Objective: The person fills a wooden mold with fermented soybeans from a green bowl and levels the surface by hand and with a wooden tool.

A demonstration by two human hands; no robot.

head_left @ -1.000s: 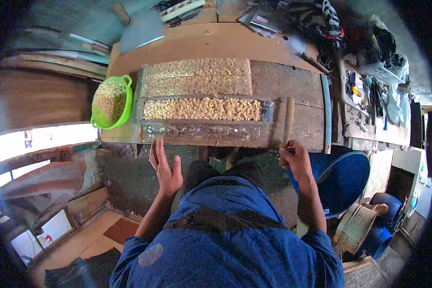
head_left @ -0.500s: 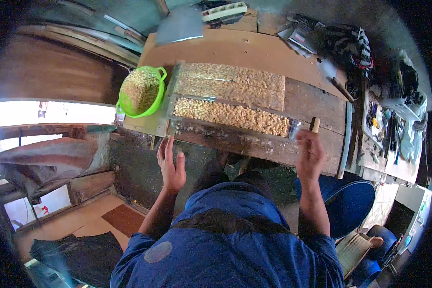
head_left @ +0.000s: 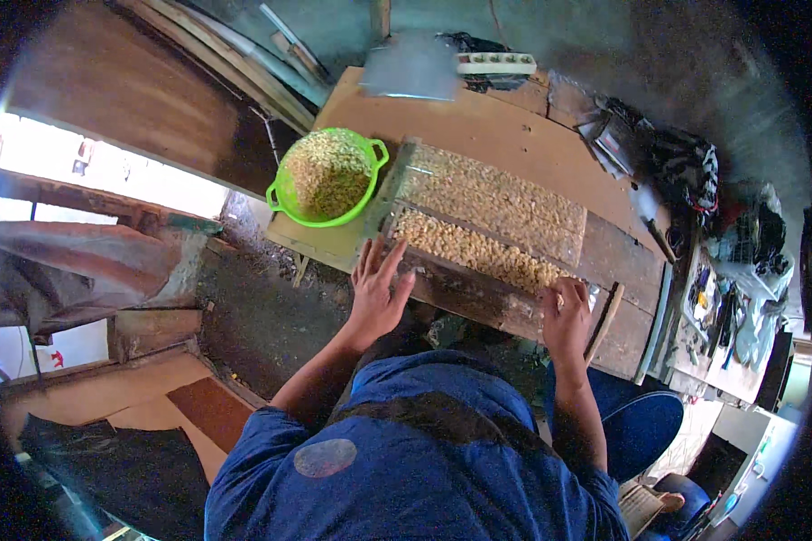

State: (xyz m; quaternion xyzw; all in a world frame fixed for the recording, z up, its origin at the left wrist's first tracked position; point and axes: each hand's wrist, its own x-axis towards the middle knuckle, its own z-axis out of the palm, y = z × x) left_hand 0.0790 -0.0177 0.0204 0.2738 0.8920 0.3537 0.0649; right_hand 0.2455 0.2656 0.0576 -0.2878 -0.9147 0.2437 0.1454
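My left hand [head_left: 381,293] is open, fingers spread, at the near left corner of a long row of pale bean-like kernels [head_left: 469,248]. This row lies in clear plastic along the table's near side. At the row's right end my right hand [head_left: 566,317] is closed, fingertips curled together; what they pinch, if anything, is hidden. A wooden stick [head_left: 607,316] lies just right of that hand. Behind the row rest flat clear plastic packs [head_left: 496,198] filled with similar kernels. A green two-handled colander [head_left: 377,180] heaped with kernels stands at the left.
The wooden table [head_left: 622,261] holds a clear plastic sheet [head_left: 410,77] and a white power strip [head_left: 496,63] at its far side. Dark bags [head_left: 681,167] lie at the back right. A blue barrel [head_left: 641,419] stands below the right edge.
The view has turned, so the table appears tilted. My right hand has moved from beside the stick to the row's right end. My left hand has come up against the row's near left corner.
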